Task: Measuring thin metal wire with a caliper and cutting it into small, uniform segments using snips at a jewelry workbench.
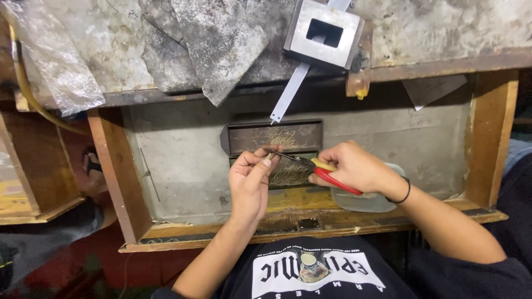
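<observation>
Pinching a small, hard-to-identify piece between left hand fingertips above dark tray of wire clippings; gripping red-and-yellow-handled pliers in closed right hand. Advisable: keeping tips over tray, squeezing gently.

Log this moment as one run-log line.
left hand: pinches small piece at cutter tips | right hand: grips red-handled cutters | below: dark trays of wire clippings | setting: open wooden drawer
</observation>
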